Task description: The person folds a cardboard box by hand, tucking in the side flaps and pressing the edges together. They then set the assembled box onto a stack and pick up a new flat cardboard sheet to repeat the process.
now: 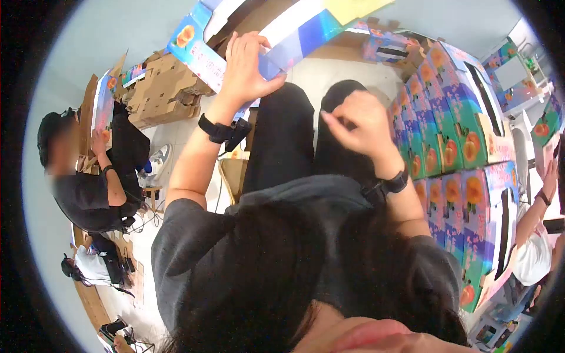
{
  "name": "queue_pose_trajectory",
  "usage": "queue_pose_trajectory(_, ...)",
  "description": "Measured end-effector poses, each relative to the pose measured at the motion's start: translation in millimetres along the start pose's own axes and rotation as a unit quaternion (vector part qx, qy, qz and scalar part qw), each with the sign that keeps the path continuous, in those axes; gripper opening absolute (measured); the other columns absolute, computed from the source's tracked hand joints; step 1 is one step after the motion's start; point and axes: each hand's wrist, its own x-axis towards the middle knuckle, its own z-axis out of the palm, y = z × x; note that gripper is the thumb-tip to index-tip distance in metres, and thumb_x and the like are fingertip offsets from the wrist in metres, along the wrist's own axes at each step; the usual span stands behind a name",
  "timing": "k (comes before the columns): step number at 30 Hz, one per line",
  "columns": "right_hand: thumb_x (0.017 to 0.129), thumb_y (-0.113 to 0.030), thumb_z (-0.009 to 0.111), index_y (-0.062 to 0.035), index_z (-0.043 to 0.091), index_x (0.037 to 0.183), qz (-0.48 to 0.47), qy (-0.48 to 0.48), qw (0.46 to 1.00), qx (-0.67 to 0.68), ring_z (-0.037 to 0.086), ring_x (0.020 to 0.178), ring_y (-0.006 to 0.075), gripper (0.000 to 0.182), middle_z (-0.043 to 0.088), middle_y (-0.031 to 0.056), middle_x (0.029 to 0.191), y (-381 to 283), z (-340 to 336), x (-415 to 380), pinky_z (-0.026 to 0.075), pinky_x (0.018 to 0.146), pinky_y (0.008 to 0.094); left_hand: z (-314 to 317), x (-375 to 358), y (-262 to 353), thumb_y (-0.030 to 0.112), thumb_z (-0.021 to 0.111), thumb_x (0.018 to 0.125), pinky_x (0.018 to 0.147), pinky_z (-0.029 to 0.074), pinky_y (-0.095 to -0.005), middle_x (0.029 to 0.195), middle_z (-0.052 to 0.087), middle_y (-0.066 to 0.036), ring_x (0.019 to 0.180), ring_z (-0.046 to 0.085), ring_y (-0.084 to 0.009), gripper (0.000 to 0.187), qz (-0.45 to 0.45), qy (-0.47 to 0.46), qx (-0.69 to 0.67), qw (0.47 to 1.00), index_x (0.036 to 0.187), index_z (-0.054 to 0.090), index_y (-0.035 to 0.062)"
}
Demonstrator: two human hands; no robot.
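At the upper left of centre, my left hand (244,67) grips the edge of a printed cardboard box (303,38), fingers over its wall and thumb stretched out to the right. The box is blue, white and pink with a peach picture, and stands partly unfolded with flaps spread; its far part runs out of view. My right hand (359,123) hovers over my right knee, away from the box. Its fingers are curled in, and nothing shows in them.
Printed peach boxes (447,129) stand stacked at the right. Flattened brown cardboard (168,88) lies at the left. A co-worker (88,188) in black sits at the left holding a printed box. Another person (94,265) is lower left; another (535,235) is far right.
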Motion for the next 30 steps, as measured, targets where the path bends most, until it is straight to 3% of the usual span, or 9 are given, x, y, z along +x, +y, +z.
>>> queue_pose_trajectory(1, 0.076, -0.016, 0.081, -0.0115, 0.062, 0.066, -0.030, 0.023, 0.999, -0.026, 0.059, 0.064, 0.0262, 0.022, 0.058, 0.0055, 0.066, -7, -13, 3, 0.044, 0.059, 0.0384, -16, 3, 16, 0.034, 0.087, 0.061, 0.111, 0.035, -0.0547, 0.116, 0.054, -0.015, 0.112, 0.054, -0.0356, 0.074, 0.014, -0.004, 0.009, 1.000, 0.118, 0.050, 0.0059)
queue_pose_trajectory(6, 0.068, -0.006, 0.081, -0.0076, 0.060, 0.067, -0.103, 0.139, 0.979, -0.105, 0.057, 0.065, 0.0266, 0.020, 0.058, 0.0066, 0.069, -39, -75, -2, 0.045, 0.060, 0.0376, -85, -23, 87, 0.030, 0.088, 0.059, 0.099, 0.044, -0.0423, 0.118, 0.055, -0.017, 0.112, 0.056, -0.0336, 0.077, -0.069, -0.104, -0.141, 0.982, 0.121, 0.048, 0.0061)
queue_pose_trajectory(12, 0.067, -0.001, 0.073, -0.0053, 0.058, 0.067, -0.087, 0.164, 0.970, -0.155, 0.057, 0.066, 0.0284, 0.016, 0.058, 0.0074, 0.068, -61, -102, -30, 0.046, 0.063, 0.0377, -89, -59, 98, 0.025, 0.087, 0.057, 0.109, 0.036, -0.0476, 0.122, 0.054, -0.019, 0.116, 0.052, -0.0399, 0.067, -0.019, -0.175, -0.224, 0.958, 0.108, 0.047, 0.0085)
queue_pose_trajectory(14, 0.067, -0.001, 0.072, -0.0048, 0.058, 0.067, -0.061, 0.155, 0.974, -0.154, 0.057, 0.068, 0.0284, 0.015, 0.058, 0.0073, 0.068, -59, -94, -30, 0.046, 0.064, 0.0377, -76, -67, 98, 0.025, 0.087, 0.056, 0.109, 0.036, -0.0479, 0.122, 0.054, -0.020, 0.115, 0.051, -0.0415, 0.065, 0.010, -0.200, -0.202, 0.959, 0.106, 0.048, 0.0085)
queue_pose_trajectory(18, 0.075, -0.014, 0.077, -0.0045, 0.065, 0.086, 0.049, 0.061, 0.985, -0.151, 0.062, 0.087, 0.0331, 0.019, 0.064, 0.0118, 0.092, -44, -58, -35, 0.049, 0.076, 0.0431, -68, -59, 102, 0.033, 0.085, 0.063, 0.091, 0.042, -0.0459, 0.107, 0.054, -0.018, 0.101, 0.052, -0.0393, 0.059, 0.003, -0.201, -0.216, 0.955, 0.103, 0.051, 0.0056)
queue_pose_trajectory(19, 0.078, -0.018, 0.076, -0.0047, 0.065, 0.093, 0.044, 0.035, 0.985, -0.162, 0.061, 0.093, 0.0339, 0.023, 0.064, 0.0122, 0.097, -40, -51, -33, 0.048, 0.081, 0.0444, -68, -59, 103, 0.041, 0.090, 0.061, 0.093, 0.042, -0.0462, 0.114, 0.055, -0.020, 0.105, 0.053, -0.0418, 0.065, -0.005, -0.232, -0.209, 0.950, 0.099, 0.051, 0.0074)
queue_pose_trajectory(24, 0.087, -0.032, 0.071, -0.0058, 0.063, 0.120, 0.019, -0.103, 0.986, -0.127, 0.057, 0.114, 0.0356, 0.043, 0.061, 0.0135, 0.114, -22, -30, -39, 0.043, 0.098, 0.0476, -64, -72, 114, 0.053, 0.089, 0.064, 0.094, 0.044, -0.0467, 0.116, 0.057, -0.020, 0.105, 0.055, -0.0411, 0.070, 0.057, -0.228, -0.189, 0.954, 0.102, 0.052, 0.0061)
queue_pose_trajectory(25, 0.087, -0.032, 0.071, -0.0066, 0.066, 0.111, 0.033, -0.107, 0.984, -0.139, 0.060, 0.104, 0.0323, 0.036, 0.063, 0.0120, 0.106, -25, -26, -45, 0.044, 0.089, 0.0446, -64, -73, 116, 0.052, 0.089, 0.064, 0.094, 0.044, -0.0468, 0.116, 0.057, -0.020, 0.106, 0.056, -0.0411, 0.071, 0.064, -0.225, -0.182, 0.955, 0.104, 0.053, 0.0057)
queue_pose_trajectory(30, 0.085, -0.032, 0.072, -0.0079, 0.067, 0.095, 0.064, -0.125, 0.979, -0.146, 0.058, 0.085, 0.0280, 0.026, 0.063, 0.0079, 0.088, -32, -21, -55, 0.042, 0.076, 0.0413, -68, -79, 124, 0.052, 0.088, 0.065, 0.096, 0.045, -0.0464, 0.118, 0.060, -0.019, 0.110, 0.058, -0.0393, 0.074, 0.020, -0.199, -0.176, 0.964, 0.113, 0.057, 0.0047)
